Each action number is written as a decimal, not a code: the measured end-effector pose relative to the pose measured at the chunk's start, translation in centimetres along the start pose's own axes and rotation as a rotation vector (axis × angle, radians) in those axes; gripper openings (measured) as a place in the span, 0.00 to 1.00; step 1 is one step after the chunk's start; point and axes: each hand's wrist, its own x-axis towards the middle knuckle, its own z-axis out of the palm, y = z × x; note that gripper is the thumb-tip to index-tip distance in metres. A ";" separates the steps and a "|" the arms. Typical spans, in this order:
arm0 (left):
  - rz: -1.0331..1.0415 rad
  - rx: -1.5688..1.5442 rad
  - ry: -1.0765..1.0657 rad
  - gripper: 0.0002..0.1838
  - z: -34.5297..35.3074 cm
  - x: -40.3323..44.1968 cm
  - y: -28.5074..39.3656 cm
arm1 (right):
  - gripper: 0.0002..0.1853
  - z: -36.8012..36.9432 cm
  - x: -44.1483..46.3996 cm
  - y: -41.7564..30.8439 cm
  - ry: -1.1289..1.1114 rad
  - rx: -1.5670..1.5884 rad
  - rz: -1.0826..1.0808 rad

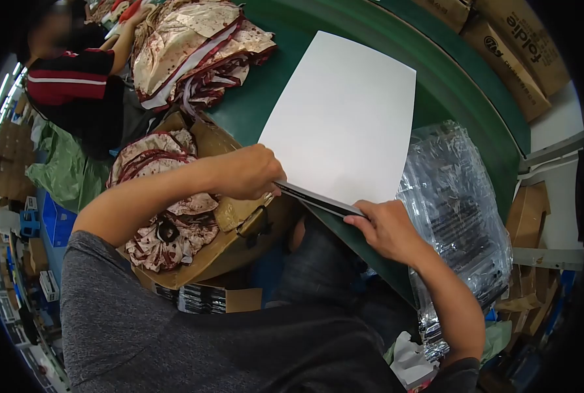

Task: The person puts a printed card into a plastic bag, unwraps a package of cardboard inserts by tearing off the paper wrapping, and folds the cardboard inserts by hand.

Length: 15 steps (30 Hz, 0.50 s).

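A large white sheet [344, 118] lies on the green table, and a dark strip with small print runs along its near edge. My left hand [251, 171] is closed at the near left corner of the sheet, its fingertips pinching the edge. Farther right along the same edge, my right hand [391, 228] grips the strip between thumb and fingers. Whether the sheet is single or the top of a thin stack, I cannot tell. Just right of it sits a pile of clear plastic bags [465, 203].
To the left, a cardboard box [223, 141] holds folded cream and dark red fabric [167, 232]. More such fabric [194, 52] is heaped on the green table [272, 39]. A co-worker [76, 82] is at the upper left. Cartons [501, 59] stand at the far right.
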 end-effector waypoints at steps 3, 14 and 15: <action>-0.016 -0.084 -0.053 0.03 -2.0 1.2 -0.1 | 0.13 -1.2 1.1 0.7 -0.080 0.081 0.062; -0.223 -0.392 -0.394 0.05 -3.4 5.6 -3.8 | 0.13 -2.4 4.7 4.4 -0.376 0.511 0.307; -0.214 -0.430 -0.410 0.05 -3.2 6.0 -4.5 | 0.12 -2.3 5.0 4.8 -0.384 0.549 0.320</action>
